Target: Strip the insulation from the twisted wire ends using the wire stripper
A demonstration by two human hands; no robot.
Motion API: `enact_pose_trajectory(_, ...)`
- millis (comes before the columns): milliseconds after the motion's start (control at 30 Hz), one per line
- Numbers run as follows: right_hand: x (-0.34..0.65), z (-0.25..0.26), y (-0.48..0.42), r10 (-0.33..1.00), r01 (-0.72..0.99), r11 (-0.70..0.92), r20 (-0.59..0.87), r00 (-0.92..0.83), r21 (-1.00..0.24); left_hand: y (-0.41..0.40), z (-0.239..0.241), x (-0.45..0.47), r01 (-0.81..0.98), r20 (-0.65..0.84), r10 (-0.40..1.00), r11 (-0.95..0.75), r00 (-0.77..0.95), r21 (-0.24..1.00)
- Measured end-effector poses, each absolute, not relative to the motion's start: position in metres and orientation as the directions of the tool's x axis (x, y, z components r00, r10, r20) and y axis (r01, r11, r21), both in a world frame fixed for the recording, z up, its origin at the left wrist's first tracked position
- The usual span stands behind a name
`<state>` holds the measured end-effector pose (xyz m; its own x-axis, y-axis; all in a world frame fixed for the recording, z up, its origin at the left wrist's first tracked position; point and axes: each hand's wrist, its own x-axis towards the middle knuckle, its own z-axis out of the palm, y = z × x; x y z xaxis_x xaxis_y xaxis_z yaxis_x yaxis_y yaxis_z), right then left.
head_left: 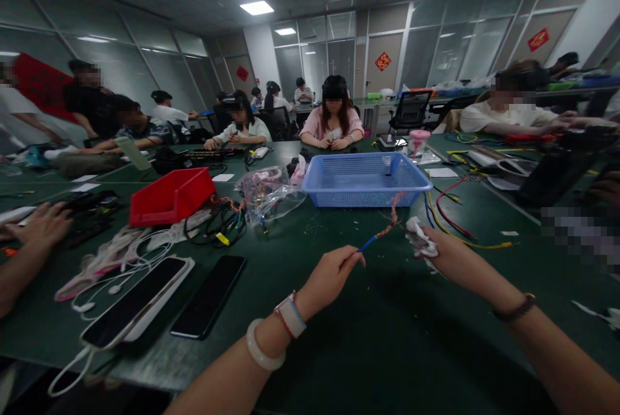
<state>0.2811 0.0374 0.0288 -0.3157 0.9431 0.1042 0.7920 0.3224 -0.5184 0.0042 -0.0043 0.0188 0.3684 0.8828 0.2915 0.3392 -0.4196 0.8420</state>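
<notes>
My left hand (334, 276) is closed on a blue cable (368, 244) above the middle of the green table. Past my fingers the cable's bare, twisted copper strands (389, 226) stretch up and to the right, their far end in front of the basket wall. My right hand (438, 250) is closed on a crumpled white tissue (421, 238), just right of the copper strands and apart from them. Directly beyond both hands stands a blue plastic basket (363, 197).
Left on the table are a red bin (172, 199), a clear plastic bag (268, 192), black cables (217, 228) and two phones, one black (210, 295), one white-cased (138, 302) with earphones. Coloured wires (450, 215) lie at right. A neighbour's hand (43, 224) rests far left; several people sit around.
</notes>
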Motion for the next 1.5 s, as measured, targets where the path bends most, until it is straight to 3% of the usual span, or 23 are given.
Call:
enact_pose_trajectory(100,0.281,0.021,0.041,0.943,0.844,0.333,0.170,-0.287,-0.420,-0.003,0.017,0.005,0.306,0.298,0.908,-0.385,0.293,0.871)
enact_pose_trajectory(233,0.274,0.019,0.036,0.939,0.846,0.344,0.162,-0.304,-0.406,-0.002,0.015,0.005,0.263,0.311,0.918,-0.371,0.245,0.890)
enact_pose_trajectory(400,0.268,0.020,0.029,0.952,0.904,0.235,0.274,-0.138,-0.358,-0.004,0.013,0.006,0.221,0.278,0.926,-0.335,0.254,0.916)
enact_pose_trajectory(633,0.271,0.019,0.037,0.932,0.797,0.362,0.218,-0.290,-0.484,0.000,0.005,0.004,0.072,0.186,0.958,-0.206,0.219,0.976)
enact_pose_trajectory(733,0.274,0.017,0.039,0.945,0.834,0.320,0.212,-0.248,-0.450,0.002,0.004,0.002,0.043,0.194,0.966,-0.203,0.168,0.978)
enact_pose_trajectory(1033,0.263,0.015,0.027,0.944,0.867,0.328,0.169,-0.284,-0.376,-0.003,0.009,0.004,0.221,0.255,0.944,-0.301,0.211,0.928)
enact_pose_trajectory(1500,0.254,0.015,0.020,0.940,0.848,0.337,0.094,-0.329,-0.409,-0.003,0.004,0.007,0.269,0.214,0.938,-0.288,0.273,0.919)
